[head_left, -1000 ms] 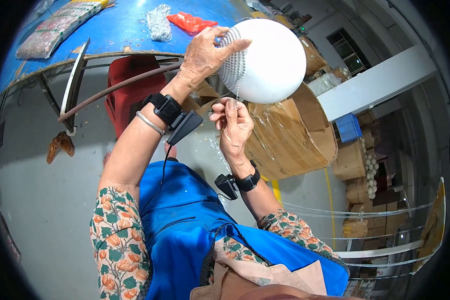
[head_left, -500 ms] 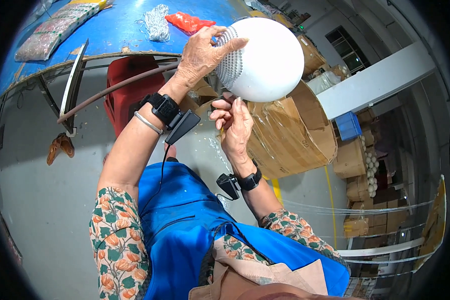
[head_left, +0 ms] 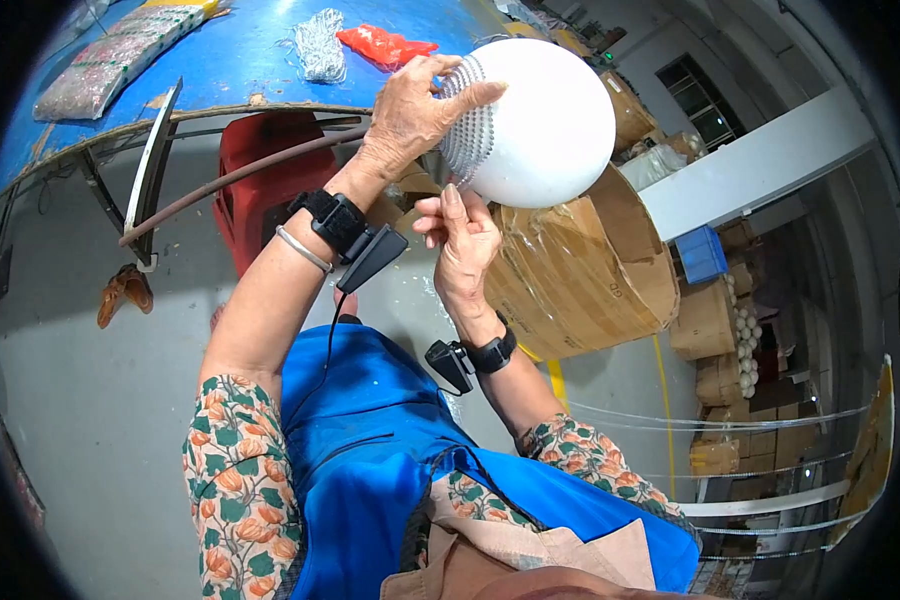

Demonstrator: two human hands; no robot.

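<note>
A large smooth white ball [head_left: 555, 125] is held up in front of me. Rows of small silvery beads [head_left: 468, 130] wrap its left side. My left hand [head_left: 408, 112] grips the ball from that side, its thumb lying across the beads onto the white surface and its fingers over the top. Just below the beaded edge, my right hand [head_left: 465, 245] is closed in a pinch, thumb up and fingers curled. What it pinches, if anything, is too small to make out.
Beyond my left hand, a blue table [head_left: 260, 50] carries a bundle of whitish cord [head_left: 320, 48], a red plastic bag [head_left: 382, 46] and a clear packet [head_left: 120, 65]. A red stool [head_left: 255, 185] stands under its edge. An open cardboard box [head_left: 580, 275] stands below the ball.
My right hand has shifted a little left along the ball's lower edge, its fingers curling in more. The left hand keeps its hold on the ball.
</note>
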